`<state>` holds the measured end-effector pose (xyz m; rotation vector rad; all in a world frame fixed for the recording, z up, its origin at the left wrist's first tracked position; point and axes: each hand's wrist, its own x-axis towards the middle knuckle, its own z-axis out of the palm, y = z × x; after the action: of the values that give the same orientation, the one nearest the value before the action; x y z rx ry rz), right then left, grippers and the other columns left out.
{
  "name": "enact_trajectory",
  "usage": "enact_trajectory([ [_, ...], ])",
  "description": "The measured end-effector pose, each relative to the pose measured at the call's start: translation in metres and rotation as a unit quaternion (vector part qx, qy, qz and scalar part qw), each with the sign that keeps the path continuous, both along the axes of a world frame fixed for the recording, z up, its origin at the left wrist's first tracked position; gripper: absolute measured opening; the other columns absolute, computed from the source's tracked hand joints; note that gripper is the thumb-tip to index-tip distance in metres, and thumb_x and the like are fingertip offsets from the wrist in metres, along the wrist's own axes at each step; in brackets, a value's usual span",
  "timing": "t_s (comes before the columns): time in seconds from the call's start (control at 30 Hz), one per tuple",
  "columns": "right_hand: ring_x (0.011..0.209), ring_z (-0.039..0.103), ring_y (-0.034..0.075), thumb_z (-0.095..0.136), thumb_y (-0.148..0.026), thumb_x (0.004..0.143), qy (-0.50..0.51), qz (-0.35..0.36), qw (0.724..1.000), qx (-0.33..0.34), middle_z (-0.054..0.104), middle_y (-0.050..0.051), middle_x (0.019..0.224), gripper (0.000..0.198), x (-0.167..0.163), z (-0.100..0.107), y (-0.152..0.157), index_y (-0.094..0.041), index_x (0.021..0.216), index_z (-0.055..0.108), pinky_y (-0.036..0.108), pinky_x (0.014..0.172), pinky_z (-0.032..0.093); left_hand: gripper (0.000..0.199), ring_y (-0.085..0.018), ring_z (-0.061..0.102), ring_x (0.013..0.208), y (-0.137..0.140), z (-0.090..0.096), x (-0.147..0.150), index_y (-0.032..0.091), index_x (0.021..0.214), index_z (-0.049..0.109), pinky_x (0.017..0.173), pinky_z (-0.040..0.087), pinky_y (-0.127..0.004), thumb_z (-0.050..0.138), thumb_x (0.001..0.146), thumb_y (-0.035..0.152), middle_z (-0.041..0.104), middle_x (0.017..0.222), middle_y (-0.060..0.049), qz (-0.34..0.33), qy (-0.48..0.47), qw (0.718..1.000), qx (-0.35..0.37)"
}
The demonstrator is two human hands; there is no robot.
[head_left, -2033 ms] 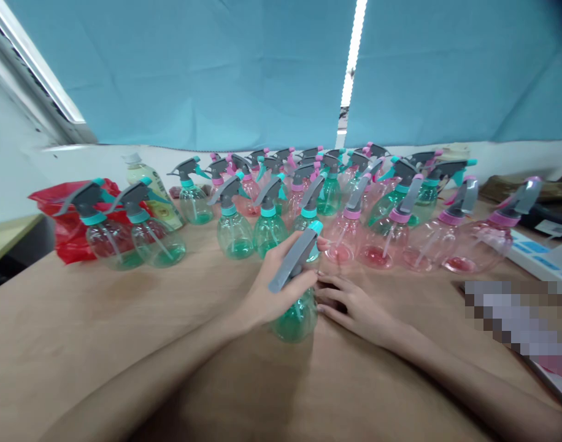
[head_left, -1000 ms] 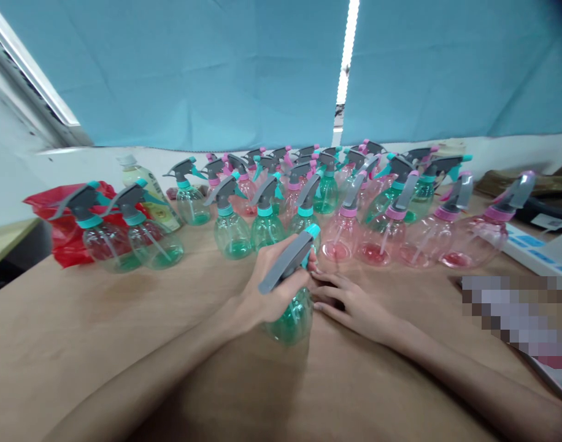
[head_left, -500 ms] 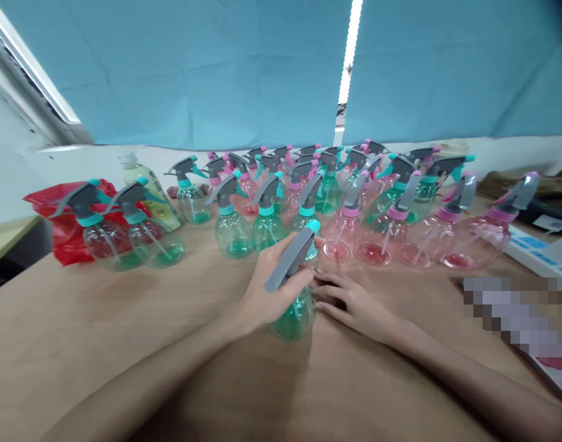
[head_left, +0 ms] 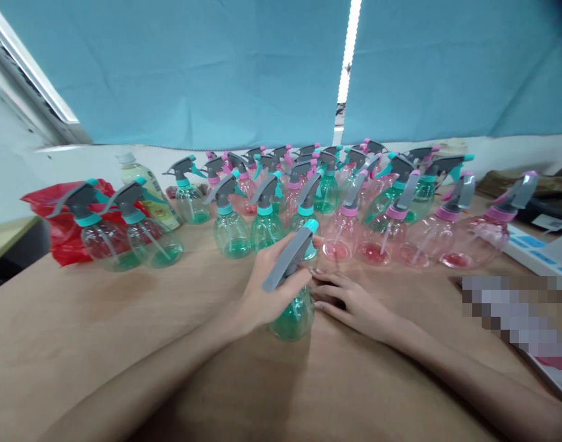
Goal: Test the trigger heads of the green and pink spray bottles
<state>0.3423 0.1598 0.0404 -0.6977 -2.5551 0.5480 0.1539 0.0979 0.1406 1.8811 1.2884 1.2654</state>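
Observation:
A clear green spray bottle [head_left: 291, 320] with a grey trigger head and turquoise nozzle stands upright on the wooden table [head_left: 138, 334], near the middle. My left hand [head_left: 262, 294] is wrapped round its neck just under the trigger, hiding the collar. To the right of the bottle, my right hand [head_left: 354, 307] rests low, its fingers spread and pointing at the bottle's side. The fingertips are at or very close to the plastic; I cannot tell whether they touch. Just behind my hands stand a green spray bottle [head_left: 267, 230] and a pink spray bottle [head_left: 340, 240].
Several more green and pink spray bottles crowd the back. Two green ones [head_left: 164, 245] stand at left before a red plastic bag [head_left: 64, 233] and a pale labelled bottle [head_left: 156, 196]. At right lie a white power strip [head_left: 534, 255] and a flat, blurred-out item [head_left: 515, 325].
Almost nothing differs. The view has shifted very slightly; both hands and the held spray bottle keep the same positions.

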Motion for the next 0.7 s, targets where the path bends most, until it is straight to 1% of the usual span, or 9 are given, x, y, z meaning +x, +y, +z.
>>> enact_trajectory([
  [0.1,0.13,0.044,0.024,0.047,-0.038,0.095,0.001,-0.001,1.0,-0.002,0.055,0.01,0.134,0.032,0.0,0.0002,0.0,-0.023,0.117,0.065,0.044,0.106,0.04,0.036,-0.01,0.049,0.057,-0.0004,0.0001,0.0004,0.024,0.108,0.062,0.062,0.048,-0.025,0.052,0.074,0.015,0.054,0.072,0.003,0.003,-0.004,1.0,-0.004],
  [0.3,0.13,0.044,0.025,0.046,-0.04,0.094,0.0,-0.004,1.0,-0.002,0.054,0.01,0.135,0.033,0.0004,-0.0004,0.0003,-0.023,0.116,0.065,0.045,0.107,0.039,0.039,-0.012,0.054,0.06,0.0007,-0.005,-0.0011,0.025,0.112,0.062,0.062,0.049,-0.026,0.053,0.075,0.016,0.059,0.076,0.002,0.008,-0.011,1.0,0.001],
  [0.43,0.13,0.045,0.024,0.047,-0.039,0.095,0.001,-0.003,1.0,-0.001,0.054,0.01,0.135,0.033,0.0003,-0.0011,0.0006,-0.023,0.117,0.064,0.044,0.107,0.039,0.04,-0.012,0.055,0.06,0.0014,-0.0077,-0.0022,0.025,0.113,0.062,0.061,0.049,-0.026,0.053,0.075,0.017,0.059,0.075,0.002,0.008,-0.012,1.0,0.006],
  [0.7,0.129,0.045,0.025,0.047,-0.038,0.094,0.011,-0.002,1.0,-0.001,0.055,0.01,0.135,0.032,0.0,-0.0006,0.0,-0.024,0.117,0.064,0.046,0.106,0.04,0.038,-0.015,0.06,0.065,-0.0008,-0.0055,-0.0019,0.024,0.111,0.062,0.067,0.052,-0.03,0.054,0.075,0.019,0.063,0.079,0.0,0.022,-0.003,1.0,-0.009],
])
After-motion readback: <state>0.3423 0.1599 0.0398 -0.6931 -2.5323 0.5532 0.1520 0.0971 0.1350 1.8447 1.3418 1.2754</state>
